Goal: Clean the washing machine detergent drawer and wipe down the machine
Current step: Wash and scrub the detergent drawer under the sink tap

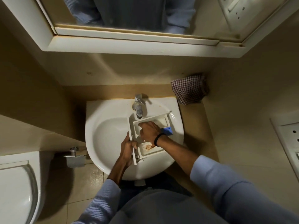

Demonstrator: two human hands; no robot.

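A white detergent drawer [161, 121] lies across the right half of the white sink [105, 135], under the chrome tap [138, 105]. Its near compartment [149, 148] holds a brown stain. My left hand [129, 148] grips the drawer's left edge, fingers curled round the rim. My right hand [149, 131] reaches into the middle compartment with fingers bent down onto the plastic; what they hold, if anything, is hidden. A blue insert [167, 130] shows at the drawer's right side, just behind my right wrist.
A checked cloth [190, 88] lies bunched on the counter at the back right of the sink. A mirror cabinet [129, 44] hangs overhead. A toilet [17, 188] and a paper holder [75, 159] are to the left. Wall sockets [291, 139] sit on the right.
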